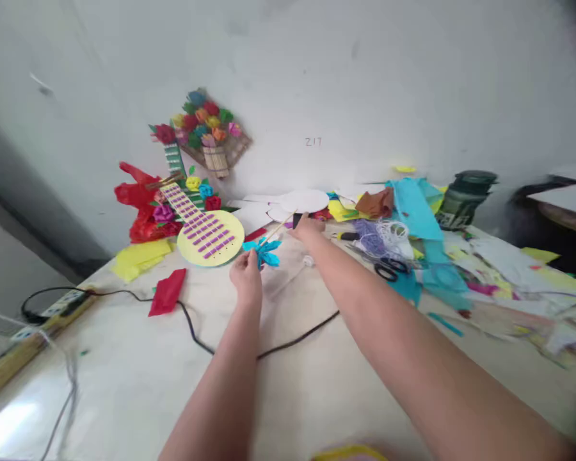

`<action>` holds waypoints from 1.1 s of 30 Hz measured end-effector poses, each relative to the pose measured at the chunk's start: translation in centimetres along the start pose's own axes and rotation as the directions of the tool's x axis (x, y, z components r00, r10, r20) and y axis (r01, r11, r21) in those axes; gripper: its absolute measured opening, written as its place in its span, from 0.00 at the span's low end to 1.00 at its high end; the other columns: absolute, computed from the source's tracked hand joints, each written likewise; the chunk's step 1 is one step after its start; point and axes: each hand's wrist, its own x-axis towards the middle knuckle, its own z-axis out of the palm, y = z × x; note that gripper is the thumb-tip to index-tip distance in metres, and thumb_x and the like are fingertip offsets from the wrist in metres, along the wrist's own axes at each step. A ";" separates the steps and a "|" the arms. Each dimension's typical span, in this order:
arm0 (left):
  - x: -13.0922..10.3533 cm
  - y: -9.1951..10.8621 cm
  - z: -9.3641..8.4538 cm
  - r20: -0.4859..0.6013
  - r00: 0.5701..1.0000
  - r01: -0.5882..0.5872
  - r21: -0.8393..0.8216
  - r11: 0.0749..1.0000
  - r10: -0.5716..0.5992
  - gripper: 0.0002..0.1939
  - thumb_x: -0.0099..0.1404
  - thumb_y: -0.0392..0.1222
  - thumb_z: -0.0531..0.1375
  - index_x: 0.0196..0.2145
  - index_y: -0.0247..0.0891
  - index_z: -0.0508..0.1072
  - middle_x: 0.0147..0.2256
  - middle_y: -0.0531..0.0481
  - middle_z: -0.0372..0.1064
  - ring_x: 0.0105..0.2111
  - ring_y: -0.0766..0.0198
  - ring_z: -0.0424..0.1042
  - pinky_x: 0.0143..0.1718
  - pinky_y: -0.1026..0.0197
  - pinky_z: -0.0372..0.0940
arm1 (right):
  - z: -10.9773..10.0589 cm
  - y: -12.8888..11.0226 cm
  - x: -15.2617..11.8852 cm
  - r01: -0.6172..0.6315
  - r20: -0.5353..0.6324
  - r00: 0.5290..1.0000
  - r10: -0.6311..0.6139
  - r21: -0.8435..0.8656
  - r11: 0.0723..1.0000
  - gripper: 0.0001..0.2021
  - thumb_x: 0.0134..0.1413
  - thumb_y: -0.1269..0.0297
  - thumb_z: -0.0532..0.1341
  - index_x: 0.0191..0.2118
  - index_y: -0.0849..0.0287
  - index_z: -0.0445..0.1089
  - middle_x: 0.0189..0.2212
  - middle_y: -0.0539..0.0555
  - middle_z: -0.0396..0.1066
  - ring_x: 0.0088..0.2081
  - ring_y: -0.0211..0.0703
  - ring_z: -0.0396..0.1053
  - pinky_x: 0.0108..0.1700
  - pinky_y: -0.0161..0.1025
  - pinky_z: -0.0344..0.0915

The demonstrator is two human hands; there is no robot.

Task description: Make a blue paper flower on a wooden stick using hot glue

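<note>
My left hand [246, 272] is closed on a blue paper flower [267, 253] above the middle of the table. A thin pale stick [281, 228] slants up and right from the flower's centre. Farther back, my right hand [309, 226] reaches out with its fingers closed round a small black object [296, 220], whose kind I cannot make out. To the left of my left hand lies a yellow guitar-shaped piece [228, 224] with purple strips. White paper pieces [307, 201] lie behind my right hand.
Scissors [386, 269], white string [393, 235] and paper scraps [513, 262] cover the right side. A black cable [297, 339] crosses the table [288, 397]. Red paper [168, 292] and a power strip [60, 314] lie left. A dark green container [464, 198] stands back right.
</note>
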 end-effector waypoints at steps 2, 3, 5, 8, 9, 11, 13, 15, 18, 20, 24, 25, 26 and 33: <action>0.0 0.0 -0.1 -0.012 1.000 -0.006 0.024 1.000 0.007 0.20 0.47 0.56 0.64 0.25 0.34 0.73 0.20 0.52 0.66 0.21 0.67 0.66 0.27 0.62 0.65 | 0.3 -0.5 0.4 -0.016 -0.018 1.000 0.016 -0.015 1.000 0.48 0.50 0.48 0.61 0.68 0.70 0.41 0.58 0.75 0.61 0.57 0.63 0.63 0.52 0.53 0.61; 0.0 0.0 -0.1 -0.016 1.000 -0.006 0.033 0.999 0.007 0.20 0.47 0.56 0.64 0.25 0.34 0.73 0.20 0.53 0.66 0.21 0.67 0.66 0.27 0.62 0.65 | 0.5 -0.7 0.6 -0.023 -0.026 0.999 0.023 -0.020 1.000 0.47 0.50 0.49 0.61 0.68 0.70 0.41 0.58 0.75 0.61 0.57 0.63 0.63 0.51 0.53 0.62; 0.0 -0.1 -0.1 -0.019 1.000 0.001 0.046 0.999 0.000 0.20 0.48 0.56 0.64 0.25 0.34 0.72 0.20 0.53 0.66 0.21 0.67 0.66 0.28 0.61 0.66 | 0.7 -0.9 1.0 -0.037 -0.044 0.998 0.036 -0.026 0.999 0.45 0.51 0.53 0.62 0.67 0.70 0.43 0.58 0.75 0.61 0.56 0.63 0.64 0.48 0.52 0.63; -0.1 0.0 0.0 -0.006 1.000 0.029 0.051 0.998 -0.028 0.19 0.48 0.56 0.65 0.26 0.34 0.73 0.21 0.53 0.66 0.22 0.67 0.67 0.29 0.60 0.67 | 0.9 -0.7 1.9 -0.042 -0.055 0.998 0.041 -0.021 0.999 0.42 0.51 0.55 0.62 0.66 0.70 0.47 0.56 0.75 0.63 0.55 0.63 0.65 0.45 0.49 0.65; -0.1 0.0 0.0 -0.001 0.999 0.039 0.052 0.998 -0.039 0.19 0.48 0.55 0.65 0.26 0.34 0.73 0.21 0.53 0.66 0.22 0.67 0.67 0.29 0.60 0.68 | 0.8 -0.5 2.2 -0.035 -0.065 0.997 0.034 -0.024 0.999 0.42 0.50 0.55 0.63 0.66 0.71 0.48 0.55 0.76 0.63 0.55 0.63 0.64 0.46 0.49 0.64; -0.1 0.0 0.0 0.004 0.999 0.054 0.051 0.997 -0.054 0.19 0.48 0.54 0.66 0.26 0.34 0.73 0.20 0.53 0.66 0.22 0.67 0.67 0.29 0.60 0.68 | 0.6 0.4 2.9 -0.018 -0.097 0.995 0.014 -0.045 0.999 0.44 0.48 0.53 0.64 0.65 0.71 0.48 0.55 0.76 0.63 0.56 0.63 0.63 0.47 0.49 0.63; -0.2 0.1 -0.1 0.003 0.998 0.063 0.042 0.997 -0.063 0.18 0.47 0.53 0.66 0.25 0.34 0.73 0.20 0.53 0.66 0.22 0.67 0.67 0.29 0.61 0.68 | 0.2 1.7 3.7 0.005 -0.088 0.996 -0.010 -0.061 0.998 0.44 0.48 0.54 0.65 0.65 0.71 0.48 0.55 0.77 0.63 0.56 0.63 0.63 0.49 0.50 0.62; -0.2 0.1 -0.1 0.000 0.997 0.075 0.040 0.996 -0.075 0.18 0.46 0.52 0.66 0.25 0.33 0.73 0.20 0.53 0.66 0.22 0.67 0.67 0.30 0.60 0.68 | -0.2 3.2 4.7 0.016 -0.080 0.997 -0.022 -0.072 0.997 0.42 0.48 0.57 0.65 0.65 0.70 0.49 0.55 0.75 0.63 0.57 0.63 0.62 0.51 0.51 0.61; -0.3 0.2 0.0 0.035 0.994 0.106 0.051 0.993 -0.108 0.18 0.46 0.52 0.66 0.27 0.32 0.74 0.20 0.53 0.67 0.22 0.66 0.68 0.31 0.59 0.69 | -0.7 5.3 6.1 0.079 -0.101 0.991 -0.086 -0.078 0.994 0.38 0.49 0.62 0.64 0.63 0.71 0.51 0.53 0.73 0.67 0.55 0.58 0.65 0.54 0.49 0.59; -0.4 0.1 0.1 0.056 0.992 0.111 0.062 0.992 -0.115 0.19 0.46 0.52 0.66 0.28 0.32 0.74 0.20 0.52 0.67 0.22 0.66 0.68 0.31 0.58 0.70 | -0.9 6.3 6.8 0.100 -0.119 0.987 -0.109 -0.076 0.992 0.33 0.49 0.66 0.63 0.61 0.71 0.56 0.51 0.71 0.68 0.55 0.56 0.66 0.54 0.46 0.59; -0.4 0.1 0.2 0.061 0.993 0.098 0.080 0.992 -0.103 0.18 0.46 0.51 0.66 0.28 0.32 0.74 0.20 0.53 0.67 0.22 0.66 0.68 0.30 0.59 0.70 | -1.1 7.5 7.3 0.107 -0.142 0.983 -0.117 -0.078 0.991 0.28 0.51 0.66 0.63 0.58 0.70 0.61 0.52 0.73 0.67 0.54 0.55 0.66 0.53 0.45 0.62; -0.3 0.0 0.2 0.058 0.993 0.097 0.083 0.992 -0.102 0.17 0.47 0.50 0.66 0.27 0.32 0.74 0.20 0.53 0.67 0.22 0.66 0.68 0.30 0.59 0.70 | -1.2 7.6 7.2 0.109 -0.136 0.984 -0.119 -0.079 0.991 0.28 0.51 0.67 0.63 0.58 0.70 0.61 0.52 0.73 0.68 0.54 0.55 0.67 0.52 0.45 0.62; -0.3 0.0 0.2 0.054 0.993 0.098 0.086 0.991 -0.103 0.17 0.47 0.50 0.65 0.27 0.32 0.74 0.19 0.53 0.67 0.22 0.66 0.68 0.30 0.59 0.70 | -1.4 7.7 7.1 0.114 -0.132 0.983 -0.124 -0.081 0.990 0.27 0.51 0.67 0.62 0.58 0.70 0.62 0.52 0.72 0.68 0.54 0.55 0.67 0.52 0.45 0.63; -0.1 -0.5 0.1 0.094 0.993 0.059 0.085 0.995 -0.067 0.18 0.47 0.52 0.66 0.28 0.33 0.74 0.20 0.53 0.67 0.22 0.65 0.69 0.29 0.60 0.69 | -4.1 7.9 5.0 0.152 -0.219 0.962 -0.164 -0.067 0.986 0.18 0.57 0.63 0.57 0.50 0.64 0.72 0.50 0.67 0.72 0.51 0.56 0.70 0.48 0.45 0.66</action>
